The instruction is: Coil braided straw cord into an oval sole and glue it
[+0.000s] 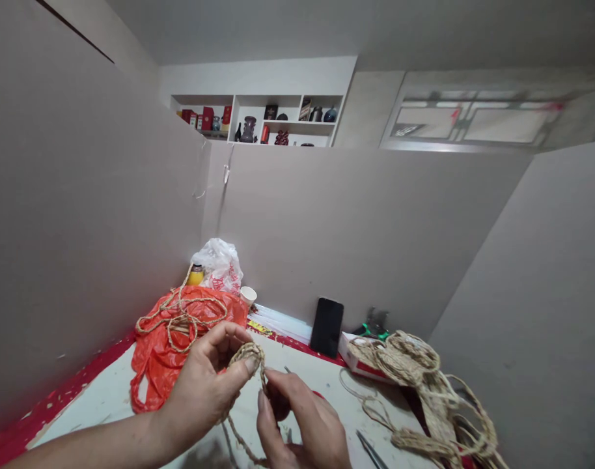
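Observation:
My left hand (204, 378) is closed around a small coil of braided straw cord (255, 352), with the thumb pressed on its face. Close beside it, my right hand (310, 420) pinches the strand that runs off the coil's right side. A tail of the same cord (241, 441) hangs below and passes under the right hand. Something red and a thin metal tip show around the right hand's fingers; I cannot make out what they belong to. To the right, a pointed metal tool (370, 451) lies on the pale tabletop (321, 378).
An orange-red plastic bag (153, 365) with loose braided cord (180, 319) lies at left. Behind it are a white bag (219, 260), a jar (196, 275) and a paper cup (248, 296). A phone (327, 327) leans on the grey partition (336, 228). Straw braids (415, 365) pile at right near green-handled pliers (375, 326).

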A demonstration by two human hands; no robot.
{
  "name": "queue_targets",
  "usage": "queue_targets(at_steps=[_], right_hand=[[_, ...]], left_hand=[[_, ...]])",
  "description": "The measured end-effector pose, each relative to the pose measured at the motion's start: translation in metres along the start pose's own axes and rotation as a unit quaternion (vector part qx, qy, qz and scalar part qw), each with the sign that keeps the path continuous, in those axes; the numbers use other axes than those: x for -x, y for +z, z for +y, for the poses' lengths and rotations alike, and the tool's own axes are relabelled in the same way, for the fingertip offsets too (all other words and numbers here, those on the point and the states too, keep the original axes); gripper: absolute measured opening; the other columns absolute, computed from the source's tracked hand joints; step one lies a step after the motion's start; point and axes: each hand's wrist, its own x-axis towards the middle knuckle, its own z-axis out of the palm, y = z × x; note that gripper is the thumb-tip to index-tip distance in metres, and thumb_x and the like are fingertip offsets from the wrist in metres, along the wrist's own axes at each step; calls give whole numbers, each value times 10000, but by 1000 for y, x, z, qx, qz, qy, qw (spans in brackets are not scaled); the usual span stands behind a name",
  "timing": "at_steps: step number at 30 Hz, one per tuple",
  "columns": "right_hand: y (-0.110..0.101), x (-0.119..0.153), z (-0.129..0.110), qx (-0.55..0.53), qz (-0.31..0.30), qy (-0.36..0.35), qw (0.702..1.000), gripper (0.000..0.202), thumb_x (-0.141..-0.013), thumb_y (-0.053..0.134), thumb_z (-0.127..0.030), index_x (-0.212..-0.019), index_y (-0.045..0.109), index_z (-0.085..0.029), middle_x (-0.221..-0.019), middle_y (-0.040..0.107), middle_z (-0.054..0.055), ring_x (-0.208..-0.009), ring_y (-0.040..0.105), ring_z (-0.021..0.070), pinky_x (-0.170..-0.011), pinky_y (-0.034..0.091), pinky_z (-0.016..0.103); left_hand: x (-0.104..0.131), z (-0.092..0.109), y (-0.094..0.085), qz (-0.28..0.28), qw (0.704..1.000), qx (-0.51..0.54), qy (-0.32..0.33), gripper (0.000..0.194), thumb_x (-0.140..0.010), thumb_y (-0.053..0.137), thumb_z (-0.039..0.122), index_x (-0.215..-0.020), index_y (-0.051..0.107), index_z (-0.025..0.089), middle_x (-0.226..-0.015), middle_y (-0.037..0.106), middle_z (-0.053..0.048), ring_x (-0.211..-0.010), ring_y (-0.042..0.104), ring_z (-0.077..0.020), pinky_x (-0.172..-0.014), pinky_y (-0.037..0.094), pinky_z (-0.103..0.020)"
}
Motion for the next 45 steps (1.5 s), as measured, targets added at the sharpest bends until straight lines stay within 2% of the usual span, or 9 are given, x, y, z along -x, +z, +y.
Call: queue_targets(at_steps=[7,12,18,21,24,29,35,37,45], right_hand=[[1,0,0,-5,0,-18,1000,397,-819,494,-4,-1191,501,-143,-868,691,79,-698,678,146,-646,542,228],[9,2,-1,-84,17,122,989,268,-866,515,-111,-1102,561,-230,-752,666,-17,-537,606,97,-530,507,191],[12,1,-8,-203,61,283,935,117,-860,584,-261,-969,569,-221,-662,672,-23,-535,627,114,-491,503,186],[8,-2,-11,-253,60,351,899,196,-836,628,-347,-951,547,-210,-648,676,-7,-534,633,136,-465,514,201],[4,-5,-12,-307,61,410,856,264,-804,678,-400,-915,521,-220,-615,647,-37,-500,601,114,-451,510,185],[0,-9,-4,-359,9,432,827,284,-790,696,-439,-797,553,-193,-590,574,-56,-501,553,91,-420,496,172],[3,-10,0,-406,6,493,770,381,-704,749,-505,-755,564,-177,-582,527,-69,-463,490,77,-380,473,189],[6,-8,0,-405,2,493,770,380,-716,733,-516,-772,593,-168,-587,514,-66,-476,485,81,-405,476,202],[12,0,4,-365,-24,456,812,379,-769,681,-503,-631,599,-160,-543,440,-51,-517,426,97,-485,412,208]], left_hand=[[-4,-4,4,31,998,40,-25,156,-752,659,200,-871,559,207,-713,548,45,-668,481,-96,-628,403,-206],[-4,-2,8,40,993,90,-64,177,-722,666,200,-846,540,210,-651,548,60,-602,482,-89,-562,395,-192],[-4,0,14,42,991,115,-53,182,-727,674,223,-854,544,210,-699,588,41,-627,516,-98,-571,416,-194],[-5,0,16,38,991,121,-43,192,-732,676,220,-868,540,213,-698,583,46,-621,509,-92,-572,417,-188],[-7,-1,19,33,990,129,-35,186,-744,669,220,-865,528,212,-707,581,45,-630,518,-92,-576,434,-190],[-8,-4,25,38,988,145,-41,194,-766,637,238,-899,498,216,-697,559,52,-535,485,-79,-481,421,-188],[-8,-7,27,46,980,187,-48,238,-750,646,236,-908,469,216,-685,559,63,-531,480,-69,-481,417,-174],[-8,-9,28,47,977,202,-55,255,-748,650,251,-916,460,222,-696,554,66,-512,471,-69,-462,408,-179],[-6,-10,31,48,964,250,-76,264,-724,642,214,-912,459,223,-647,525,81,-506,440,-58,-505,360,-176]])
